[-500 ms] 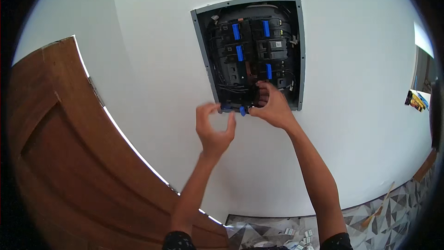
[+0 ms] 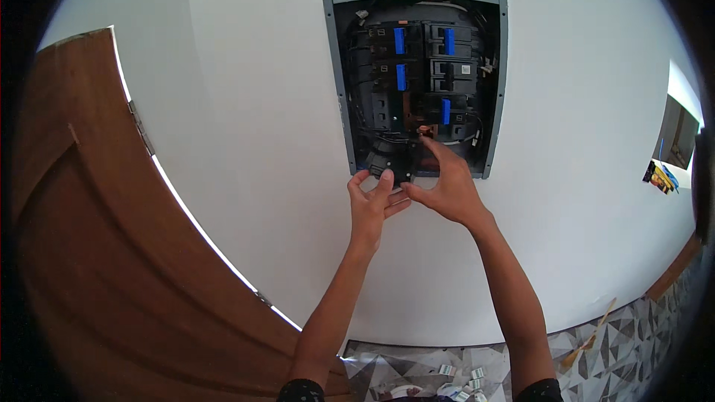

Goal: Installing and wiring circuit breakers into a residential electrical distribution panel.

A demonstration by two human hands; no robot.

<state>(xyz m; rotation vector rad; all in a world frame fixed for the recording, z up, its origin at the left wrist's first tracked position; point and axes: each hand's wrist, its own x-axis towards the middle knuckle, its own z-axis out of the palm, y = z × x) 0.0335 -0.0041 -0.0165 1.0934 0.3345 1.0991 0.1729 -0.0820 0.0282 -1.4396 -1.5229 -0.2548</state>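
Note:
A grey-framed electrical panel [image 2: 496, 89] is set into the white wall, with its cover off. Inside stand black circuit breakers [image 2: 458, 74], several with blue handles [image 2: 401, 77]. At the bottom of the box a loose black breaker [image 2: 402, 166] tilts out over the lower frame edge. My left hand [image 2: 366, 208] grips its lower left part, thumb on top and fingers beneath. My right hand [image 2: 453, 192] holds its right side, thumb low and fingertips at the upper end, close to a copper-coloured bar [image 2: 425, 131]. The breaker's underside is hidden by my fingers.
Dark cables [image 2: 383, 136] run along the panel's inner sides and bottom. A brown wooden door [image 2: 89, 201] is at the left. On the patterned tile floor [image 2: 611, 350] lie small white boxes [image 2: 447, 370] and a broom [image 2: 588, 344]. Colourful packets [image 2: 661, 177] sit at the far right.
My left hand, empty and spread half a second ago, has moved right and up and closed on the breaker. The breaker has tilted, its blue handle no longer showing. The whole view has shifted slightly.

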